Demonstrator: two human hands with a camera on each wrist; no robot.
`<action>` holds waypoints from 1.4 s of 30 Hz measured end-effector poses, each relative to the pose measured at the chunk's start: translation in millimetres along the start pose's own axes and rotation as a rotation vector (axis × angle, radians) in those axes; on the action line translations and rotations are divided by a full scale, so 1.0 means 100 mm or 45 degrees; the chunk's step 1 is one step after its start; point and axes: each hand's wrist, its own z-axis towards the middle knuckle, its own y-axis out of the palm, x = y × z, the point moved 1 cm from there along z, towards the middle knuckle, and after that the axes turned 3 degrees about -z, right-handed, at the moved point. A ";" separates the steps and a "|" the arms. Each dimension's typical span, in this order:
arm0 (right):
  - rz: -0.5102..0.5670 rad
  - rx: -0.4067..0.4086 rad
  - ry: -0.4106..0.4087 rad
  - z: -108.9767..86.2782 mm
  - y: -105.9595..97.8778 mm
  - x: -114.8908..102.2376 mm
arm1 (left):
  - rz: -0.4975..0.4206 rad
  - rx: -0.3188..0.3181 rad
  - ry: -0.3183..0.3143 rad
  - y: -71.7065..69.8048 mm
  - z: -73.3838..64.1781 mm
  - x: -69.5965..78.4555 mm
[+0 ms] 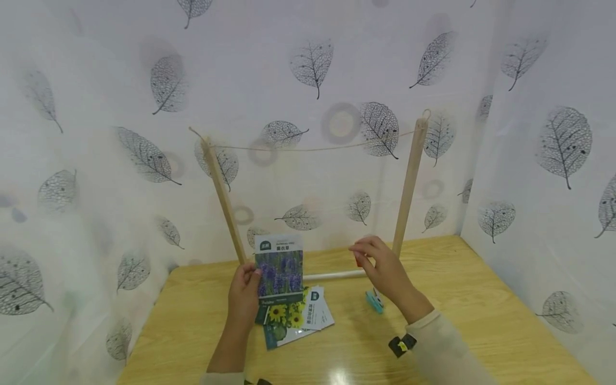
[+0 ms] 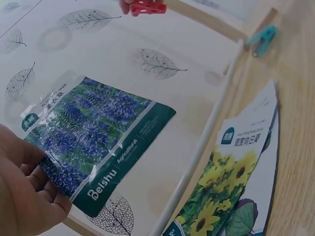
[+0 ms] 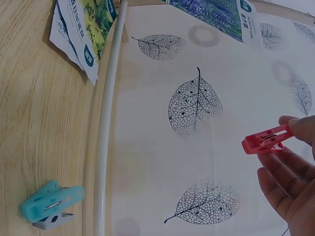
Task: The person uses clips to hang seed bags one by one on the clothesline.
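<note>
My left hand [image 1: 244,293] pinches a seed packet with purple flowers [image 1: 280,270] by its left edge, holding it upright above the table. Between thumb and fingers of my right hand [image 1: 385,270] is a red clothespin [image 3: 266,139], raised near the right post. Below the held packet lie other seed packets, the top one showing yellow sunflowers [image 2: 216,196]. A teal clothespin [image 3: 51,201] rests on the table under my right hand, with a grey one [image 3: 53,221] against it.
Two wooden posts, left [image 1: 223,200] and right [image 1: 409,187], carry a thin string [image 1: 308,150] between their tops. A white rod [image 1: 334,275] runs low between them. Behind hangs a leaf-patterned curtain [image 1: 332,187]; the wooden table [image 1: 457,321] reaches up to it.
</note>
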 end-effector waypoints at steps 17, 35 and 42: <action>0.000 -0.011 -0.024 0.14 -0.13 -0.06 | -0.157 0.001 0.023 0.01 0.00 0.08; 0.018 0.056 -0.123 0.28 -0.19 -0.15 | -0.145 0.009 0.037 -0.02 0.05 0.08; 0.002 0.064 -0.148 0.35 -0.21 -0.19 | -0.135 -0.007 0.026 -0.05 0.06 0.11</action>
